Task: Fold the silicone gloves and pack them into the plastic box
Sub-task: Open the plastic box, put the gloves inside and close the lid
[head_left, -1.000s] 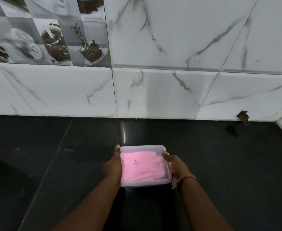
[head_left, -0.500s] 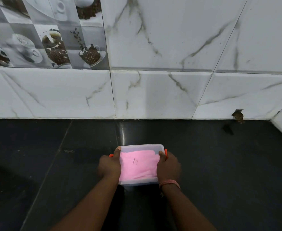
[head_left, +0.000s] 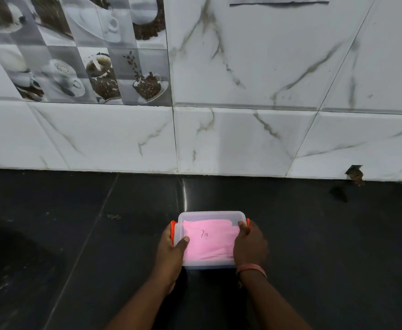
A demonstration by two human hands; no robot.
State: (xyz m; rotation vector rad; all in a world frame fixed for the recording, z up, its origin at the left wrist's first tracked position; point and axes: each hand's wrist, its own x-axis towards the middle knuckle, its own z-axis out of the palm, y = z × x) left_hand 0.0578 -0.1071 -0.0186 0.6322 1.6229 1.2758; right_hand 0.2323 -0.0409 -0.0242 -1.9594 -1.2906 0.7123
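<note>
A clear plastic box [head_left: 210, 216] with a translucent lid and orange side clips sits on the black counter, low in the middle of the view. Folded pink silicone gloves [head_left: 209, 241] show through the lid. My left hand [head_left: 171, 251] grips the box's left side, thumb on the lid and fingers curled over the orange clip. My right hand [head_left: 250, 246] grips the right side the same way, thumb on the lid by the other clip. The fingers under the box edges are hidden.
The black counter [head_left: 76, 234] runs left and right of the box. A white marble-tiled wall [head_left: 242, 139] rises behind it, with a coffee-picture tile at upper left. A chipped hole [head_left: 354, 173] marks the wall base at right.
Both hands have closed in on the box's sides and now press the orange clips. The view has shifted slightly; the box stays in place.
</note>
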